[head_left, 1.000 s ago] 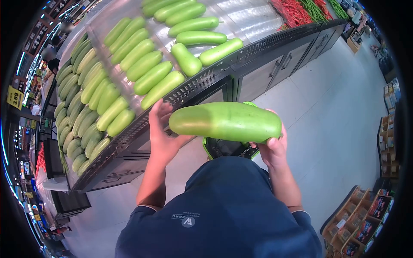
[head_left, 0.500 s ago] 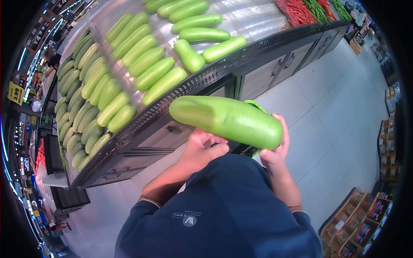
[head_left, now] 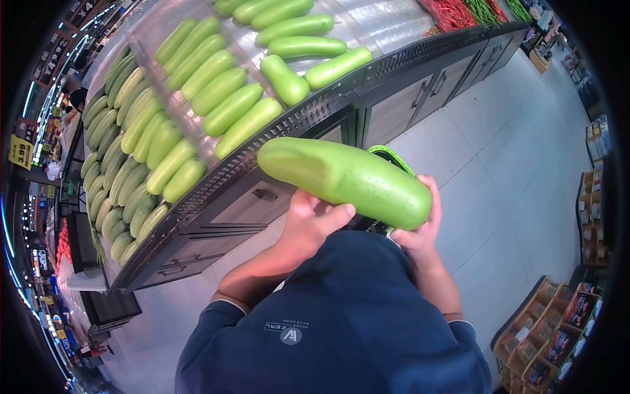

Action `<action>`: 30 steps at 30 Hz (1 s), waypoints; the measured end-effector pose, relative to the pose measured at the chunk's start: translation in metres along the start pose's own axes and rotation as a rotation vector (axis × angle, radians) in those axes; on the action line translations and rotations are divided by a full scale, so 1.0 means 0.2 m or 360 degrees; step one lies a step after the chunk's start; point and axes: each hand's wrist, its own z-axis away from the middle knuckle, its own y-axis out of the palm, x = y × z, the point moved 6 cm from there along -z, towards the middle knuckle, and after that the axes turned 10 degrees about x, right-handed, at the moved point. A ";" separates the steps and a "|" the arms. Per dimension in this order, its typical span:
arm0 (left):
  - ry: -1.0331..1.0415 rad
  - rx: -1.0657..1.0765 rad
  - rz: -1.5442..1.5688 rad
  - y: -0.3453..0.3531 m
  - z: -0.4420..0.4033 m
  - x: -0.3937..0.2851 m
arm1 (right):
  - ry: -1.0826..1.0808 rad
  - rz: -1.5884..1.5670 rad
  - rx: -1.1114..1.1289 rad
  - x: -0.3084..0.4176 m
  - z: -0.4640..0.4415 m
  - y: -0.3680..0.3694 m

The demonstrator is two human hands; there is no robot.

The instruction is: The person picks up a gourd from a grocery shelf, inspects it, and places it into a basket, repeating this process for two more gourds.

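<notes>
A large light-green bottle gourd (head_left: 357,180) lies across both hands in front of my chest, tilted down to the right. My right hand (head_left: 423,223) is wrapped round its wide end, thumb below and fingers up the far side. My left hand (head_left: 315,223) supports the underside nearer the narrow end, its thumb against the skin and some fingers hidden behind the gourd. A darker patch covers part of the upper left end. Behind the gourd shows a bright green and black rim (head_left: 392,157) of something mostly hidden.
Rows of similar gourds (head_left: 233,108) lie on the display stand, with darker striped ones (head_left: 118,157) to their left. Red peppers (head_left: 453,16) are at the far end. The stand's black edge (head_left: 308,111) runs before me; wooden shelving (head_left: 541,331) stands lower right.
The gourd has turned slightly, its narrow end rising and its surface rolling a little. My left thumb has shifted slightly up and right. More of the green rim shows behind.
</notes>
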 end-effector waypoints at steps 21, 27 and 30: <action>0.0062 0.0210 0.0008 0.03 0.00 -0.03 | 0.0052 -0.0089 -0.0108 0.00 0.03 0.02; 0.0022 0.0197 0.0055 0.04 0.00 -0.03 | 0.0072 -0.0207 -0.0129 -0.03 0.05 0.01; -0.0020 0.0172 0.0060 -0.03 0.00 0.02 | 0.0051 -0.0299 -0.0173 -0.04 0.06 0.00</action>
